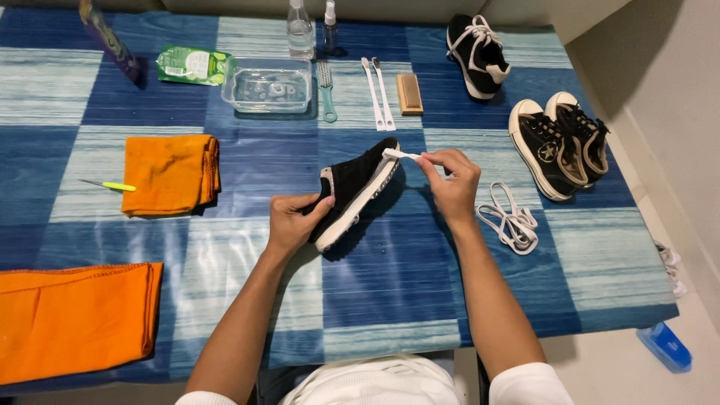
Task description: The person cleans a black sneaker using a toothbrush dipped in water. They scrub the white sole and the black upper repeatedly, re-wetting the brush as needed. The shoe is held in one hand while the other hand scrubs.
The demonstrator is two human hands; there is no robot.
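Fingers (439,159) of the right hand (450,184) pinch a small brush (400,154); the shoe (354,191) is gripped by the left hand (291,222); short strokes along the sole edge are best.

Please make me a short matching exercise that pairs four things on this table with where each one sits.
Things:
1. black shoe
2. white brush
3. loose white laces
4. clear plastic tub

Places:
A. pinched in the right hand, at the shoe's toe
B. far side of the table, beside a teal brush
C. gripped at the heel by the left hand
D. on the cloth, right of the right hand

Pairs: 1-C, 2-A, 3-D, 4-B
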